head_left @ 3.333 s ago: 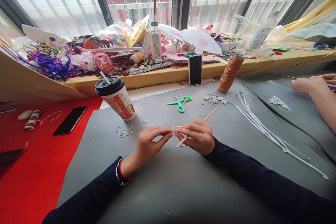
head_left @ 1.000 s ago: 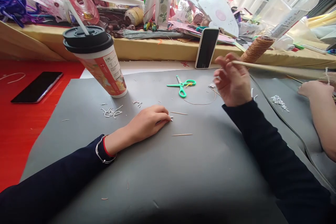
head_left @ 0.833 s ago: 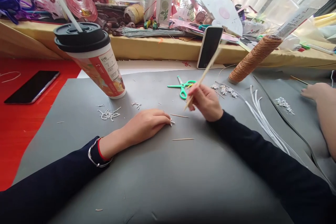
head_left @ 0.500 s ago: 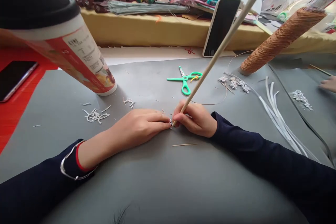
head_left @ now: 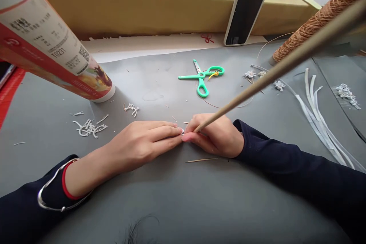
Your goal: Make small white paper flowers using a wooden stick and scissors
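My right hand (head_left: 215, 134) is closed around the lower end of a long wooden stick (head_left: 251, 93), which slants up to the right, close to the camera. My left hand (head_left: 143, 141) lies low on the grey mat (head_left: 160, 198), its fingers pressed together on a tiny white piece (head_left: 182, 131) that is mostly hidden. The fingertips of both hands nearly meet at this piece. Just below my right hand a toothpick (head_left: 201, 160) lies on the mat. Green scissors (head_left: 201, 77) rest with their blades apart beyond the hands.
A paper cup (head_left: 57, 45) stands at the left, near white scraps (head_left: 90, 127). At the right are white knotted pieces (head_left: 278, 85), white strips (head_left: 323, 129), a cone of brown cord (head_left: 317, 23) and more small pieces (head_left: 347, 95). A phone (head_left: 248, 7) leans at the back.
The view has moved closer and lower. The stick now leans farther to the right, and its lower tip is hidden by my right hand. Another hand at the right edge is out of view.
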Available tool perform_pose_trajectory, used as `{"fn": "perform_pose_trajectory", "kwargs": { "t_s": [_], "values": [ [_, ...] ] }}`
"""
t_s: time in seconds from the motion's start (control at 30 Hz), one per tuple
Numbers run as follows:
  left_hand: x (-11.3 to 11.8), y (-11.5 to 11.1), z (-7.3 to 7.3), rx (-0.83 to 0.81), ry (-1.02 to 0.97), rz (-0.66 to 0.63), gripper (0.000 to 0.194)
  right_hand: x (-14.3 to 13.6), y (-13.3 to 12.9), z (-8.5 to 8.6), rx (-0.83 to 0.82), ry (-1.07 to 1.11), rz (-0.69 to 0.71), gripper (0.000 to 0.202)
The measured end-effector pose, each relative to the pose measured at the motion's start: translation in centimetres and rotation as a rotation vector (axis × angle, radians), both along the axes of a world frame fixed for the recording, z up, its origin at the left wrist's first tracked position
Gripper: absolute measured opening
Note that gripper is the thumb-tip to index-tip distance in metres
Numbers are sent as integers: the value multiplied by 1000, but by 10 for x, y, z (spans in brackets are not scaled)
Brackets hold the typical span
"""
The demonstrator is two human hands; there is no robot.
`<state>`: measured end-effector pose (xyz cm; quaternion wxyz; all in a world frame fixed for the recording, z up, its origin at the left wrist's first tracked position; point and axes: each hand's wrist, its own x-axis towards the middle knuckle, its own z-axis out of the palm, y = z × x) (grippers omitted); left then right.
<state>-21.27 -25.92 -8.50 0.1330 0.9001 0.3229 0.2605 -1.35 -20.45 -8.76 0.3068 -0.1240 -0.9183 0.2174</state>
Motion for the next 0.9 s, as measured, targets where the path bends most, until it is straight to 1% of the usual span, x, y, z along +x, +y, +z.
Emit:
{"fn": "perform_pose_trajectory", "kwargs": {
  "t_s": [0.1, 0.23, 0.4, 0.53, 0.67, 0.8, 0.9],
  "values": [
    [-1, -1, -3, 82, 59, -5, 20, -1, 1, -1, 5, 23, 43, 20],
    [-1, -1, -5, 123, 130, -9, 19, 0, 2, -2, -13, 18, 80, 19],
    [3, 1, -2, 119, 189, 7, 19, 1, 0, -1, -41, 39, 39, 15],
    [7, 3, -1, 76, 215, 0, 18, 1, 2, -2, -165, -10, 77, 17],
    [7, 2, -3, 18, 175, 24, 17, 2, 6, -3, -273, -43, 118, 20],
    [1, 1, -6, -13, 86, 12, 19, 3, 6, -2, -284, -36, 158, 18],
    [0, 2, -6, -13, 73, 8, 19, 3, 6, -2, -268, -36, 176, 18]
  ]
}}
